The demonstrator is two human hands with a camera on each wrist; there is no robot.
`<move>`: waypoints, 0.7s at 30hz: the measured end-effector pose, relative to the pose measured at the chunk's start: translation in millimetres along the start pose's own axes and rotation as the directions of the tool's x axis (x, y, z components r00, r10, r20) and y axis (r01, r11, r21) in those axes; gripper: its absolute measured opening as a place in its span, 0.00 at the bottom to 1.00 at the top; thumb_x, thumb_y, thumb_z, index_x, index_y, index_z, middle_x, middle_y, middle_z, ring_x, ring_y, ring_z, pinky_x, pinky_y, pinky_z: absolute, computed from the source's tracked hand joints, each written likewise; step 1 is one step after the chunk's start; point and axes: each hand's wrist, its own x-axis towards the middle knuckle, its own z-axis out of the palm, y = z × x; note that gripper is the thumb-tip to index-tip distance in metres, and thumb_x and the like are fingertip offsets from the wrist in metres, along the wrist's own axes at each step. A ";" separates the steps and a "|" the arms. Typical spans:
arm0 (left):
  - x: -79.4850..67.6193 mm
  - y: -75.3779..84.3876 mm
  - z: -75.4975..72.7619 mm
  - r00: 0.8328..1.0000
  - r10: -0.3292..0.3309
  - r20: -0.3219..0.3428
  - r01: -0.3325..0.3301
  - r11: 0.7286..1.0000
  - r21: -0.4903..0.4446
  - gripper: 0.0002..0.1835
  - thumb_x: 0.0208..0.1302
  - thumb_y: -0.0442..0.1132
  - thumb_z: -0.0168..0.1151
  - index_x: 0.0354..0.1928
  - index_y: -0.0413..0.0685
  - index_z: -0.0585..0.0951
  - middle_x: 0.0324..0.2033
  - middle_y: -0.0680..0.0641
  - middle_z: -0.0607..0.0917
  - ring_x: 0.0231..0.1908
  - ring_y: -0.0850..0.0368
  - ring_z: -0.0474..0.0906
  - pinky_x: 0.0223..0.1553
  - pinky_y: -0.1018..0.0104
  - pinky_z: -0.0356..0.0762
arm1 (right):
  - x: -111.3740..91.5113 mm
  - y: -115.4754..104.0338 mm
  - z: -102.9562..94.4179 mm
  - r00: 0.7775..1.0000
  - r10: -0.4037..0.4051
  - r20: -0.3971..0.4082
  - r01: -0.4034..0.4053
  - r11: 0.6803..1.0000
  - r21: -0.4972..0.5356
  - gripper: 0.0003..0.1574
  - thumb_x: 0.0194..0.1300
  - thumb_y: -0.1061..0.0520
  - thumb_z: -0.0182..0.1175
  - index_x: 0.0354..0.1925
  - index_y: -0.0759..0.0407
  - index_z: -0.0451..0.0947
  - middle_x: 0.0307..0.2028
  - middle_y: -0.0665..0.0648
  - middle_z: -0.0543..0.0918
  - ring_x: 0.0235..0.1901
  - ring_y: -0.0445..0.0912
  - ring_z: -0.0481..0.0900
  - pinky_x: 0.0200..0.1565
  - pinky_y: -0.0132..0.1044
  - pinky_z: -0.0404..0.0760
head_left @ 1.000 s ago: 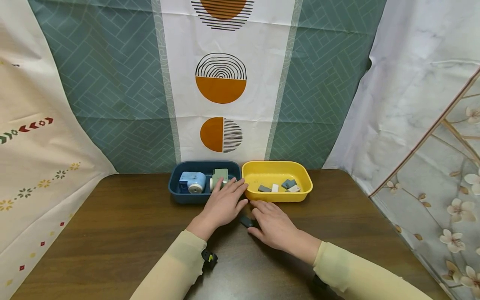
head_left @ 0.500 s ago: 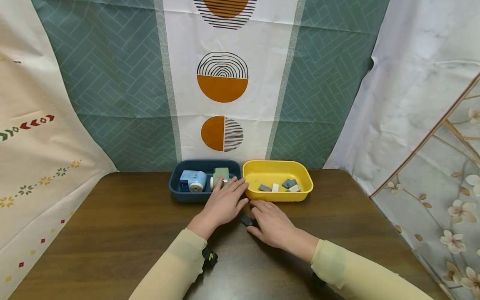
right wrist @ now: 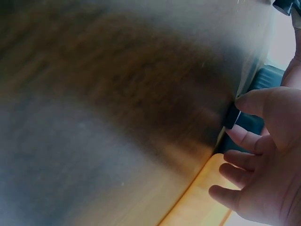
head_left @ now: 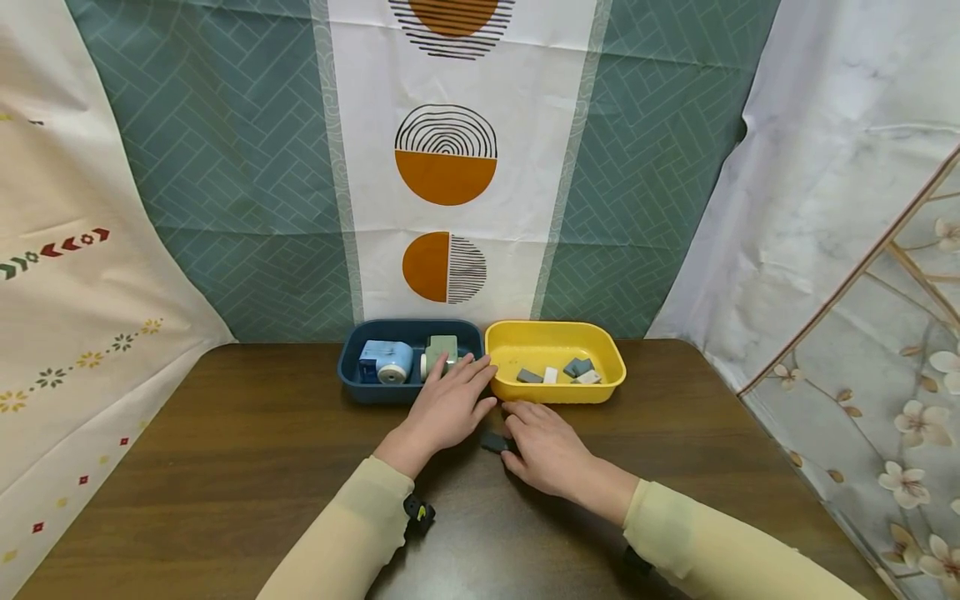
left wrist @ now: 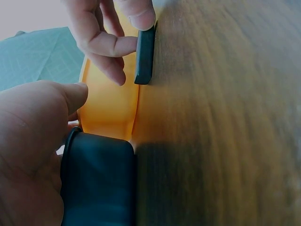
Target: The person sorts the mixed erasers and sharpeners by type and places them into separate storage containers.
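Observation:
My right hand (head_left: 551, 450) pinches a small dark grey rectangular block (head_left: 494, 442) between thumb and index finger, low over the wooden table in front of the bins. Both fingertips show on the block (left wrist: 145, 59) in the left wrist view; the other fingers spread toward the yellow bin (head_left: 555, 342). My left hand (head_left: 446, 407) lies over the front right end of the dark blue bin (head_left: 375, 396), fingers extended and thumb apart, holding nothing. Its fingers partly hide a sage green object (head_left: 441, 347) with a white round end inside that bin.
A light blue object (head_left: 386, 358) with a white round end sits at the left in the dark blue bin. The yellow bin holds several small grey (head_left: 529, 377), white (head_left: 551, 376) and blue-grey (head_left: 578, 367) blocks. Patterned cloth (head_left: 247, 167) hangs behind the table.
The dark block has turned slightly from a slant to lie more crosswise, with the right thumb shifting a little to the right. The left hand stays in place.

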 end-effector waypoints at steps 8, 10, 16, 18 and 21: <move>-0.5 -0.1 0.1 1.000 0.005 -0.004 -0.005 1.000 0.009 0.32 0.87 0.56 0.57 0.84 0.52 0.71 0.84 0.49 0.66 0.84 0.47 0.58 0.85 0.38 0.39 | -6.5 0.4 -3.4 0.999 -0.017 -0.035 0.017 1.000 0.016 0.17 0.73 0.47 0.75 0.48 0.57 0.82 0.70 0.64 0.80 0.69 0.58 0.78 0.76 0.55 0.73; -0.5 0.0 0.2 1.000 0.007 -0.007 -0.007 1.000 0.009 0.32 0.86 0.56 0.57 0.83 0.52 0.71 0.84 0.49 0.66 0.84 0.47 0.58 0.85 0.37 0.39 | -8.4 0.5 -4.7 0.999 -0.021 -0.049 0.022 1.000 0.019 0.17 0.73 0.48 0.75 0.47 0.57 0.82 0.70 0.65 0.80 0.69 0.58 0.78 0.76 0.55 0.73; -0.2 0.5 -0.2 1.000 0.004 -0.006 -0.004 1.000 0.005 0.32 0.86 0.55 0.58 0.83 0.52 0.72 0.84 0.49 0.66 0.84 0.47 0.58 0.85 0.37 0.38 | -15.0 2.9 -8.4 0.998 -0.004 -0.058 0.005 1.000 0.022 0.17 0.73 0.49 0.75 0.48 0.57 0.82 0.70 0.65 0.80 0.70 0.58 0.77 0.76 0.55 0.72; -0.3 0.5 -0.5 1.000 0.005 -0.007 -0.005 1.000 0.001 0.32 0.86 0.55 0.59 0.83 0.52 0.72 0.84 0.49 0.67 0.84 0.47 0.58 0.85 0.37 0.39 | -16.8 4.1 -9.8 0.999 0.008 -0.054 -0.007 1.000 0.028 0.17 0.73 0.48 0.75 0.49 0.57 0.83 0.71 0.64 0.80 0.71 0.58 0.77 0.77 0.55 0.71; -0.4 0.3 -0.4 1.000 0.008 -0.012 -0.008 1.000 -0.006 0.32 0.86 0.54 0.59 0.83 0.51 0.72 0.84 0.49 0.67 0.84 0.46 0.59 0.85 0.36 0.39 | -19.7 5.7 -12.0 0.998 0.022 -0.053 -0.020 0.999 0.042 0.17 0.73 0.48 0.75 0.49 0.57 0.83 0.72 0.64 0.79 0.72 0.58 0.76 0.78 0.55 0.70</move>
